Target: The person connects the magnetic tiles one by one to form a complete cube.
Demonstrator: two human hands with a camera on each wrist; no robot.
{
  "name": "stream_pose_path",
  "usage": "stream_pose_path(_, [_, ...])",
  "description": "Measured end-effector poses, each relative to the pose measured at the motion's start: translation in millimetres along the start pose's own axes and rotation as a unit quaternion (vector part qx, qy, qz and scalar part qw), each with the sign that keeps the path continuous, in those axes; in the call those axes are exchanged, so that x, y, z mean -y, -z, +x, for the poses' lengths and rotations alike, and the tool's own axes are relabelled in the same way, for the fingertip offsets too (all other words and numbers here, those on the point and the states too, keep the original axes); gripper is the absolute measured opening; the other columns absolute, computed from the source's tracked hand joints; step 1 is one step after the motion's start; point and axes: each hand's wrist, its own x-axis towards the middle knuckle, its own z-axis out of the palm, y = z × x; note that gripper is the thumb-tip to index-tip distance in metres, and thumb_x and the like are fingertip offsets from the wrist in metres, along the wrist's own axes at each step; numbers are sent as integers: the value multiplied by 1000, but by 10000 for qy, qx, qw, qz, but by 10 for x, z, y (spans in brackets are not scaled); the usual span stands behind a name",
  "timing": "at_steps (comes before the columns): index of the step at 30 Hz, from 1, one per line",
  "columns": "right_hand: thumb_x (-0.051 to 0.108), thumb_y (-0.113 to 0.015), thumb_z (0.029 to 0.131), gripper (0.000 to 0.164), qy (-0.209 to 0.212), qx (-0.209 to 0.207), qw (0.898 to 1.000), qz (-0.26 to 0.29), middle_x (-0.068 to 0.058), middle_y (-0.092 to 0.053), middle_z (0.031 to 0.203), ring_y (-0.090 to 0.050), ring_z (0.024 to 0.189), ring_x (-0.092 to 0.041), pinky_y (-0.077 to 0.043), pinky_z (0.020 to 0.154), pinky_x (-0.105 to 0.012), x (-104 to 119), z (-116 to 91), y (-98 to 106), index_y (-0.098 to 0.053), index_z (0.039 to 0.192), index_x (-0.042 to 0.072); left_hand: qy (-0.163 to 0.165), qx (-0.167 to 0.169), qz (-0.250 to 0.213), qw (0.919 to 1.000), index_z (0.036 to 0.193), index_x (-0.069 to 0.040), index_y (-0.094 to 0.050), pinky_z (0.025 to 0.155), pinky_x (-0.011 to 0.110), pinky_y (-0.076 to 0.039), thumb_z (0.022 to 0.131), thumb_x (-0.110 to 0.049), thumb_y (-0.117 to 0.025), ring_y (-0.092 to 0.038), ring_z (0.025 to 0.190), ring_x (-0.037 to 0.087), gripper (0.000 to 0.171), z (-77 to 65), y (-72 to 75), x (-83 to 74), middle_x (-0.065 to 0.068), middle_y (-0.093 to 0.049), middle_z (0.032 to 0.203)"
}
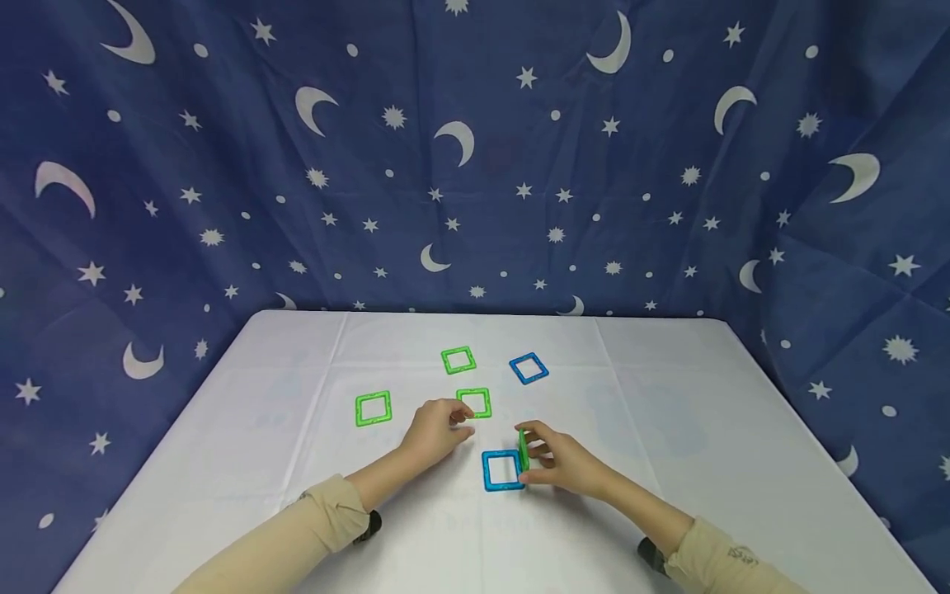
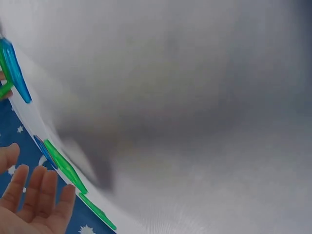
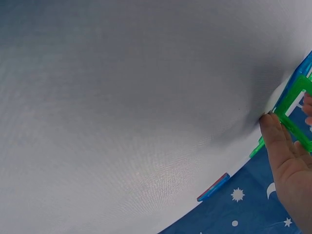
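While the left grip (image 1: pixel 438 432) hangs loose, the right grip (image 1: pixel 566 465) pinches an upright, hollow green square (image 1: pixel 524 450).

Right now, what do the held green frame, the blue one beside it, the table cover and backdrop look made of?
Green frame and blue frame: probably rigid plastic, fairly glossy; saturated colour, light streaks on the blue in the left wrist view.
Table cover: likely matte cloth; creases run along it.
Backdrop: likely matte fabric, from its soft hanging folds; fibre can't be told.
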Motion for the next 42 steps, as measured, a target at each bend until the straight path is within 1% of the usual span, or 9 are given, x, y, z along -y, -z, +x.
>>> stream_pose_path(4, [21,-73,82,65,6,6,10000,-4,-23,-53,129,-58,113,-38,-51,90,-46,14,6,18,-41,134,0,-102,51,1,9999,100,-5,-70,80,38,-53,80,-12,-74,-66,90,23,21,87,17,9,9,-71,95])
stream_pose_path(12, [21,-72,83,65,10,59,10000,25,-24,-52,131,-58,113,-39,-51,90,-46,6,-4,22,-40,135,-1,-373,568,-93,9976,113,-6,-67,94,43,-48,79,-11,-75,-59,109,27,36,211,55,8,10,-66,113])
stream_pose_path(15, [21,-72,83,65,6,54,10000,33,-24,-52,132,-58,113,-39,-51,90,-46,3,-7,19,-40,135,-1,-579,653,82,9962,117,-6,-64,97,44,-45,78,-12,-76,-55,114,29,41,258,53,18,10,-63,117])
stream_pose_path(20, [21,-72,83,65,-45,16,10000,18,-24,-52,132,-58,113,-39,-51,90,-45,5,-15,19,-40,135,-1,-690,807,475,9932,125,-8,-58,103,45,-41,79,-16,-76,-50,120,30,50,326,54,46,10,-58,124])
stream_pose_path(26, [22,-73,83,65,-16,4,10000,-34,-25,-52,131,-57,113,-41,-51,90,-46,8,-14,13,-41,134,-1,-562,992,757,9906,135,-12,-50,110,46,-34,78,-20,-78,-40,132,32,64,392,58,105,10,-49,139])
stream_pose_path(30, [22,-73,82,65,9,10,10000,-24,-25,-51,131,-57,113,-41,-51,90,-47,10,-12,12,-40,134,-1,-533,1128,880,9883,137,-11,-48,111,47,-32,76,-23,-79,-37,135,33,69,428,80,133,13,-45,142])
stream_pose_path(35, [22,-72,83,65,25,24,10000,9,-25,-51,131,-56,114,-41,-51,91,-46,5,-24,-1,-40,135,-1,-464,1241,1129,9847,137,-10,-48,112,44,-32,75,-27,-80,-39,134,31,72,468,78,167,12,-47,141])
stream_pose_path(40, [22,-72,83,66,-8,-36,10000,-79,-24,-53,130,-57,113,-40,-51,90,-44,2,-30,-3,-40,135,-3,-396,1223,1180,9847,135,-3,-49,111,40,-35,73,-29,-81,-45,130,30,74,512,54,201,13,-52,137])
stream_pose_path(42, [22,-72,83,67,4,-42,10000,-82,-24,-53,129,-57,113,-40,-51,90,-44,-3,-30,-7,-40,135,-4,-279,1231,1232,9843,134,0,-50,109,40,-36,72,-31,-82,-47,128,30,76,518,43,209,14,-53,136])
